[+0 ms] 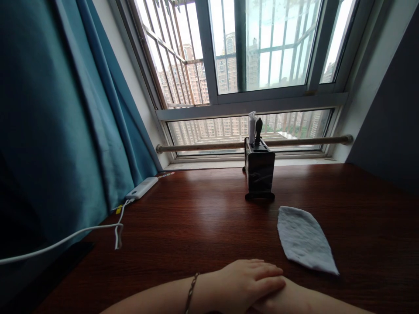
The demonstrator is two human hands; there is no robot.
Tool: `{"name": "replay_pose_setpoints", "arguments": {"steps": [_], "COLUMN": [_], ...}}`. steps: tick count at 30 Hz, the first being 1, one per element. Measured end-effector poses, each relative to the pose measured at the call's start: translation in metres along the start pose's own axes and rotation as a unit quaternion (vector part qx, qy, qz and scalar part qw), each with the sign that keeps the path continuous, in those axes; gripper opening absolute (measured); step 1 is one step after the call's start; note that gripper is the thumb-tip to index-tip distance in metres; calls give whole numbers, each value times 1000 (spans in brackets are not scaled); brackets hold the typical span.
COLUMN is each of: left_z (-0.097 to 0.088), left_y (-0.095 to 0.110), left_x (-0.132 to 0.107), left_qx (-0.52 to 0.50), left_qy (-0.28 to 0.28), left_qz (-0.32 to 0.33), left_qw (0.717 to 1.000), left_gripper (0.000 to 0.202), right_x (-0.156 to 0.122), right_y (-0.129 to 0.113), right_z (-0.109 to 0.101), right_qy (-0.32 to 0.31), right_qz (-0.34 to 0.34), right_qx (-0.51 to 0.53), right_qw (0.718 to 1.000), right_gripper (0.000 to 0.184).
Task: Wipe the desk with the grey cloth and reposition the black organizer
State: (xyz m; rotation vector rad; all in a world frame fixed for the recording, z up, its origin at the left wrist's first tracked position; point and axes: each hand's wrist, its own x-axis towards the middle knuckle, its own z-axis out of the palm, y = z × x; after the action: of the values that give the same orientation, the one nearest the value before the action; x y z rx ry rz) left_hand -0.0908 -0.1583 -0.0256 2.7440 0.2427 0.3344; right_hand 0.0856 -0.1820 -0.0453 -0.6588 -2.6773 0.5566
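My left hand point(250, 279), with a bracelet point(192, 293) on its wrist, lies flat across my right hand point(273, 301) at the table's front. Its fingers are stretched out over the back of the right wrist and grip no object. Most of my right hand is hidden beneath, so its fingers do not show. A white cloth point(306, 237) lies spread on the table just beyond the hands, to the right. Farther back stands a black holder point(261, 174) with a black handle point(258, 128) and a white-wrapped upright thing point(252, 127) sticking out of its top.
The dark red wooden table point(196, 209) reaches to a barred window point(262, 52). At the left back edge lies a white power strip point(142, 188) with a white cable point(65, 240) running left. A blue curtain point(81, 109) hangs beside it. A rail point(209, 147) crosses the window.
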Motion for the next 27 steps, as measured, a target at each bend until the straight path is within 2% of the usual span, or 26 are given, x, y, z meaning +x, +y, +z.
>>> {"name": "replay_pose_setpoints", "arguments": {"steps": [8, 15, 21, 27], "left_z": [-1, -8, -8, -9], "left_y": [1, 5, 6, 6], "left_x": [0, 2, 2, 2], "left_qx": [1, 18, 29, 23], "left_qy": [4, -6, -6, -6], "left_qz": [4, -3, -2, 0], "left_qw": [1000, 1000, 1000, 1000], "left_gripper": [53, 45, 42, 43], "right_x": [2, 5, 2, 5], "right_y": [-3, -5, -12, -8], "right_z": [-4, -8, -9, -9], "right_qy": [-11, -33, -58, -53], "right_qz": [-5, -15, -44, -21], "right_qx": [10, 19, 27, 23], "right_qw": [1000, 999, 997, 998], "right_gripper": [36, 20, 26, 26]}}
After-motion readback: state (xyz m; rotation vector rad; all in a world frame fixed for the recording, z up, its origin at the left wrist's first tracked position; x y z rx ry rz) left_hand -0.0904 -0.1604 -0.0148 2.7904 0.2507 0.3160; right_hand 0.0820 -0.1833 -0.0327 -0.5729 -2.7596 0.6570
